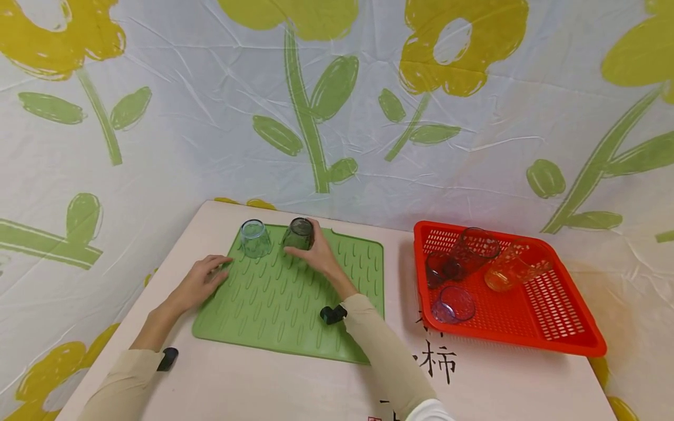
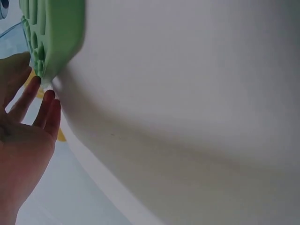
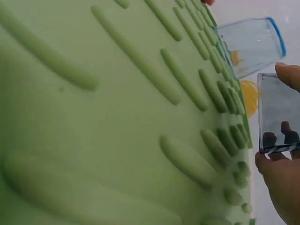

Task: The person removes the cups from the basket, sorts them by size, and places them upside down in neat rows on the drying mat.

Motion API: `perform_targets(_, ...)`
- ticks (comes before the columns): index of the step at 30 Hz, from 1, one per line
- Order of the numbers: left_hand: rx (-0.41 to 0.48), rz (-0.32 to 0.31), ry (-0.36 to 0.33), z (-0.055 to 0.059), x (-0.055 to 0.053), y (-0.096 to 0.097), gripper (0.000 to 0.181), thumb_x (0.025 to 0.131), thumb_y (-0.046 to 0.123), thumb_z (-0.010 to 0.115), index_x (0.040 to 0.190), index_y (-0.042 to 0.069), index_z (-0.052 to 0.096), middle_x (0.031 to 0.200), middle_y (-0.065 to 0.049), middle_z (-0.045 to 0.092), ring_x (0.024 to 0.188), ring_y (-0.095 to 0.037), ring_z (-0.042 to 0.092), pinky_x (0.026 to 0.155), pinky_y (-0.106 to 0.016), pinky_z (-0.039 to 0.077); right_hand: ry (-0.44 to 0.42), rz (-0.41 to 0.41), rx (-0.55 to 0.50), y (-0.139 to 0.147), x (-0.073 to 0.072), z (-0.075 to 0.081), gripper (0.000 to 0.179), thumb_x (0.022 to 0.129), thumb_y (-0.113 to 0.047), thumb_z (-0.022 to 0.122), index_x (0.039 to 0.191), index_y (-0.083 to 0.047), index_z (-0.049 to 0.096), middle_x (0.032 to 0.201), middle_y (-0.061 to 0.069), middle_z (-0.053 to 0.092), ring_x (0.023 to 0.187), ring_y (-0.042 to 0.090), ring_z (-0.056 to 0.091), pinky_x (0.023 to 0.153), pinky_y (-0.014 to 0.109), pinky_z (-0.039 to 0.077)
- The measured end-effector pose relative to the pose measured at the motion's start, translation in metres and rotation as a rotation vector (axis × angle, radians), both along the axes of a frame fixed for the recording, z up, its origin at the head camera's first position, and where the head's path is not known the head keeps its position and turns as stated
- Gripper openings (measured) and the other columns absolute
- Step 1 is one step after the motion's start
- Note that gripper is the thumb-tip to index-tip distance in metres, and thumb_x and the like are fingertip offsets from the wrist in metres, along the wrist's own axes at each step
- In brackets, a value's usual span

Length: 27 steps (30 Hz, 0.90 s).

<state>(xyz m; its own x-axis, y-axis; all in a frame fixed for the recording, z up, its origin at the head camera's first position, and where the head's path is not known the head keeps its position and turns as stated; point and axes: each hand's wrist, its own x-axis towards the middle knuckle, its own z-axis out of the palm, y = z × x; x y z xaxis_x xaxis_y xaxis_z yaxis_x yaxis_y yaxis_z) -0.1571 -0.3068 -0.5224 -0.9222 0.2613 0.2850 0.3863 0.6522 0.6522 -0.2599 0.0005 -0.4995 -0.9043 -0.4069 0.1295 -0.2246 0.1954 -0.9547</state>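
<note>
My right hand (image 1: 317,251) grips a dark grey glass (image 1: 298,235) near the back of a green ridged mat (image 1: 274,298). In the right wrist view, thumb and fingers stand on opposite sides of that grey glass (image 3: 280,110), which appears slightly apart from the mat. To its left, a light blue glass (image 1: 255,240) stands upside down on the mat; the right wrist view also shows this blue glass (image 3: 253,44). At the mat's left edge is my left hand (image 1: 200,282), fingers loosely bent and holding nothing. The left wrist view has its fingers (image 2: 47,112) beside the mat's edge.
A red plastic basket (image 1: 537,342) sits on the right of the pale table (image 1: 253,380). Inside are a purple glass (image 1: 454,305), an amber glass (image 1: 508,272) and dark glasses (image 1: 471,251). A flower-patterned cloth (image 1: 210,146) hangs behind the table.
</note>
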Motion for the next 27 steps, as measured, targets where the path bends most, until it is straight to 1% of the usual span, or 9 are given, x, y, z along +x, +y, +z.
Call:
perform_targets(2,-0.009,-0.023,0.001,-0.002,-0.001,-0.001,0.035,0.098,-0.005,0.064,0.131,-0.014,0.058,0.131,-0.035,0.056,0.122,-0.055,0.05,0.099,-0.069,0.041,-0.005,-0.008,0.038,-0.003,-0.001,-0.004,0.085,0.09,-0.02,0.082,0.157,-0.013,0.03,0.147,0.013,0.049,0.136,0.029,0.049,0.109,0.049,0.043)
perform_targets(5,-0.04,-0.064,0.032,-0.004,0.0,-0.001,0.038,0.096,-0.005,0.066,0.132,-0.015,0.058,0.132,-0.036,0.054,0.123,-0.058,0.047,0.098,-0.071,0.036,-0.021,-0.009,0.083,-0.008,0.0,-0.01,0.089,0.09,-0.023,0.083,0.159,-0.014,0.028,0.151,0.012,0.046,0.139,0.027,0.046,0.112,0.048,0.041)
perform_targets(8,-0.068,-0.105,0.074,-0.007,-0.002,-0.003,0.04,0.093,-0.007,0.068,0.131,-0.015,0.059,0.133,-0.037,0.053,0.121,-0.058,0.047,0.095,-0.071,0.036,-0.03,-0.006,0.097,-0.012,-0.001,-0.016,0.09,0.089,-0.025,0.083,0.159,-0.016,0.028,0.152,0.011,0.046,0.14,0.028,0.046,0.112,0.049,0.041)
perform_targets(10,-0.075,-0.118,0.091,-0.009,-0.004,-0.004,0.04,0.093,-0.006,0.068,0.131,-0.014,0.059,0.132,-0.036,0.054,0.121,-0.058,0.047,0.094,-0.07,0.036,-0.026,-0.004,0.092,-0.014,-0.001,-0.019,0.089,0.09,-0.024,0.083,0.159,-0.017,0.029,0.151,0.011,0.047,0.138,0.028,0.047,0.111,0.05,0.042)
perform_targets(14,-0.075,-0.111,0.065,-0.01,-0.005,-0.004,0.039,0.095,-0.005,0.066,0.132,-0.013,0.058,0.135,-0.036,0.052,0.123,-0.058,0.045,0.096,-0.07,0.034,0.016,0.013,0.097,-0.018,-0.002,-0.022,0.087,0.09,-0.022,0.083,0.158,-0.015,0.031,0.148,0.012,0.049,0.135,0.029,0.051,0.108,0.05,0.044)
perform_targets(18,-0.068,-0.088,0.02,-0.008,-0.003,-0.003,0.039,0.097,-0.005,0.064,0.135,-0.013,0.056,0.138,-0.037,0.05,0.126,-0.058,0.043,0.098,-0.07,0.033,0.052,0.016,0.115,-0.021,-0.003,-0.025,0.086,0.089,-0.02,0.083,0.158,-0.014,0.031,0.147,0.011,0.051,0.134,0.027,0.052,0.108,0.047,0.045)
perform_targets(27,-0.09,-0.069,0.008,-0.007,-0.004,-0.002,0.04,0.097,-0.003,0.066,0.135,-0.011,0.056,0.138,-0.034,0.051,0.126,-0.056,0.044,0.097,-0.069,0.034,0.031,0.008,0.109,-0.024,0.0,-0.023,0.089,0.088,-0.019,0.085,0.158,-0.015,0.03,0.149,0.01,0.05,0.136,0.026,0.05,0.11,0.047,0.042)
